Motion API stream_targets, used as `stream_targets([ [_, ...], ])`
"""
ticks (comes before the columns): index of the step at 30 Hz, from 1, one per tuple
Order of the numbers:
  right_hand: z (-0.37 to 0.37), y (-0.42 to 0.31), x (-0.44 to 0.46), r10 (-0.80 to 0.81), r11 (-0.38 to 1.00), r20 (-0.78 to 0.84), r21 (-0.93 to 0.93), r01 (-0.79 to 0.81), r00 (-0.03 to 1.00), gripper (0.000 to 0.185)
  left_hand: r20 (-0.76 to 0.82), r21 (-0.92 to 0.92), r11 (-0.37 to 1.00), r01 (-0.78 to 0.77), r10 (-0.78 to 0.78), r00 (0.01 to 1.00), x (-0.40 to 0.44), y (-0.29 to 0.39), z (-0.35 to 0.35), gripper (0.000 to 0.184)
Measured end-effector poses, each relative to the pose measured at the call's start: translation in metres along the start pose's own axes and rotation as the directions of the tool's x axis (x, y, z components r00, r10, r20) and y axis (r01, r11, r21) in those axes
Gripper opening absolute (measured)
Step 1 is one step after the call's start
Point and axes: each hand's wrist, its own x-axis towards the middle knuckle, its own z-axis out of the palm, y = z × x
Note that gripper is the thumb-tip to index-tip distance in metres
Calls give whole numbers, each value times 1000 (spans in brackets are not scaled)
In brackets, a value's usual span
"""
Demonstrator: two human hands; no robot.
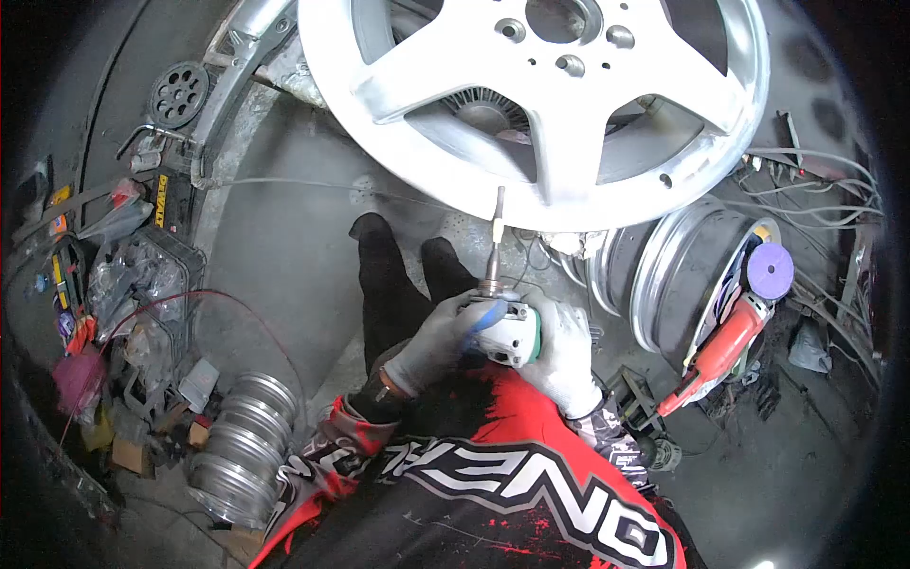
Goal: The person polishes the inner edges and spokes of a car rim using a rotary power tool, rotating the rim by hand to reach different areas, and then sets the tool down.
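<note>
A power tool (509,334) with a pale and green body is held close to my chest, its long thin shaft pointing away from me. My left hand (441,343), in a grey glove with a blue patch, is wrapped round its left side. On the right side my right hand (561,356), also gloved, grips the same tool. The tip of the shaft (499,223) overlaps the near rim of a large silver alloy wheel (569,123) in view; whether they touch I cannot tell.
Several stacked wheels (245,446) lie at the lower left, beside a crate (180,313) of bags. More rims (682,275) stand at the right, with a red polisher (725,346) with a purple disc on them. Cables (815,180) hang at the far right.
</note>
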Motion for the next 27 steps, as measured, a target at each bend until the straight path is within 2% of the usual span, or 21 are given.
stream_targets([
  [2, -6, 4, -6, 59, 998, -18, -27, -60, 998, 59, -16, 187, 982, 2, 1, 1000, 12, -9, 2, 46],
  [5, -10, 9, -11, 68, 997, -19, -32, -69, 997, 60, 43, 276, 959, -71, 62, 997, 21, -19, -1, 42],
  [10, -3, 3, 4, -1, 1000, -33, 6, 1, 999, 57, -31, 265, 962, -70, 81, 996, 7, -7, 1, 44],
  [12, -2, 5, 6, -8, 1000, -34, 20, 9, 999, 55, -29, 364, 923, -127, 147, 989, 5, -6, 1, 44],
  [13, -3, 6, 6, -14, 999, -36, 30, 15, 999, 54, -27, 363, 923, -127, 147, 989, 8, -9, -1, 44],
  [15, -9, 11, 1, 13, 1000, -42, 7, -12, 999, 54, 4, 197, 979, -51, 51, 999, 21, -18, -1, 43],
  [19, -15, 18, -6, 63, 998, -12, -11, -63, 998, 53, 30, 197, 976, -97, 93, 995, 26, -24, 7, 43],
  [22, -11, 14, 0, 11, 1000, -28, 7, -11, 1000, 56, 7, 213, 974, -79, 79, 997, 18, -15, 5, 38],
  [24, -8, 11, 7, 1, 999, -11, 35, -1, 1000, 57, -64, 337, 939, -72, 100, 993, 10, -8, 7, 42],
  [27, -9, 12, 8, -12, 999, 3, 31, 12, 1000, 60, -57, 270, 959, -87, 106, 993, 10, -7, 8, 41],
])
